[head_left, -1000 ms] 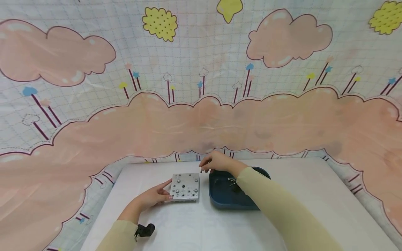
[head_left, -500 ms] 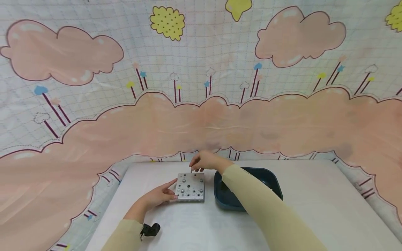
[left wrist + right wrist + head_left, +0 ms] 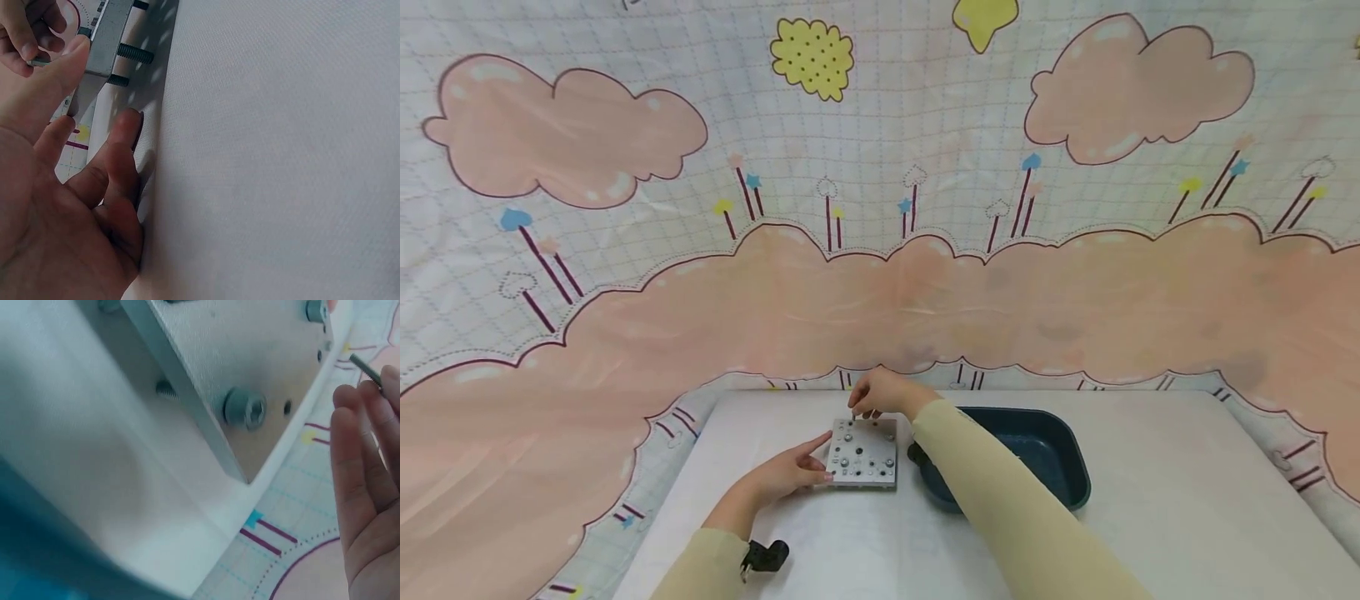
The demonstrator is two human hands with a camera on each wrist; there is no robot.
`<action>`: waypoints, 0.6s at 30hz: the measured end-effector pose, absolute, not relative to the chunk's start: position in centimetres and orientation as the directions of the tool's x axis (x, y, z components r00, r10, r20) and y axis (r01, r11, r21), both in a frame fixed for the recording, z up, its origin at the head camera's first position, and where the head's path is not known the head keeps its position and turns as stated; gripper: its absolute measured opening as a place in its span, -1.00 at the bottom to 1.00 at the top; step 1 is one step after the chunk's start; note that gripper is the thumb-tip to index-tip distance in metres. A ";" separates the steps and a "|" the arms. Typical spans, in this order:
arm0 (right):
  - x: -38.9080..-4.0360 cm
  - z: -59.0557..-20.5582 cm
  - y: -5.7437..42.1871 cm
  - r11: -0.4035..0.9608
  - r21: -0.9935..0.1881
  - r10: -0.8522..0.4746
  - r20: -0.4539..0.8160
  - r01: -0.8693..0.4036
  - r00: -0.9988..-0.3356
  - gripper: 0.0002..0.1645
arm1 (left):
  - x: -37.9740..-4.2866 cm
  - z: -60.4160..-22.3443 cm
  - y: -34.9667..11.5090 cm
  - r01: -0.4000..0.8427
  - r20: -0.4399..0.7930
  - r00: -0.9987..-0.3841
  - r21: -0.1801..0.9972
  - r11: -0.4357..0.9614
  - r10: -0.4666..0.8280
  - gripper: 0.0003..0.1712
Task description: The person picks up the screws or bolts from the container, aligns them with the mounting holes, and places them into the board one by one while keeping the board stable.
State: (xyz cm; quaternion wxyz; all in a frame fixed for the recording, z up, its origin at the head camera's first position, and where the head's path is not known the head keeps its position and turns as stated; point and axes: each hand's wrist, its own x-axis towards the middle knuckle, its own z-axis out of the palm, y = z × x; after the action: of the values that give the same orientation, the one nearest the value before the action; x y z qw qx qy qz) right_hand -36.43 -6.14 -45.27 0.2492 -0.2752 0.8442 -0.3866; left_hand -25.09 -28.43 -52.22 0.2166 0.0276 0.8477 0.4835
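Note:
A square metal plate (image 3: 876,442) with holes and several socket-head bolts (image 3: 245,408) stands on the white table. Threaded bolt ends stick out beneath it in the left wrist view. My left hand (image 3: 782,479) grips the plate's left edge, with thumb and index finger spread along it. Over the plate's far left corner, my right hand (image 3: 883,393) pinches a thin threaded screw (image 3: 365,367) between its fingertips. The screw tip looks apart from the plate in the right wrist view. Its head is hidden by the fingers.
A dark blue tray (image 3: 1026,442) stands right of the plate, partly under my right forearm. The white table (image 3: 1157,467) reaches back to a patterned cloth (image 3: 925,308). A black wrist-worn device (image 3: 767,556) juts from the left wrist.
My right hand has moved left from beside the tray to above the plate's far left corner, carrying the screw. The left hand keeps its hold on the plate. The head view has shifted slightly.

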 end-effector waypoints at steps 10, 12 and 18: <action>-36.5 -46.8 -7.4 0.617 -0.734 -0.607 -0.213 -0.284 -0.766 -0.92 | -24.7 -52.1 -28.3 -0.154 -0.333 -0.905 0.837 0.525 0.266 0.01; -36.5 -46.9 -7.6 0.636 -0.710 -0.601 -0.209 -0.303 -0.772 -0.94 | -24.6 -52.1 -28.4 -0.151 -0.329 -0.905 0.840 0.522 0.268 0.00; -36.6 -47.2 -8.0 0.672 -0.638 -0.601 -0.173 -0.376 -0.780 -0.97 | -24.5 -51.9 -28.5 -0.140 -0.325 -0.908 0.831 0.539 0.265 0.00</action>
State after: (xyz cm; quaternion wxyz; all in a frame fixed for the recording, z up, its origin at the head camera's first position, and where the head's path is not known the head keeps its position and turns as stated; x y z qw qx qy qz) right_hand -36.63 -8.01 -47.24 0.1880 -0.2728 0.8948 -0.2993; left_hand -24.52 -28.45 -51.89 0.2114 0.0366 0.8513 0.4788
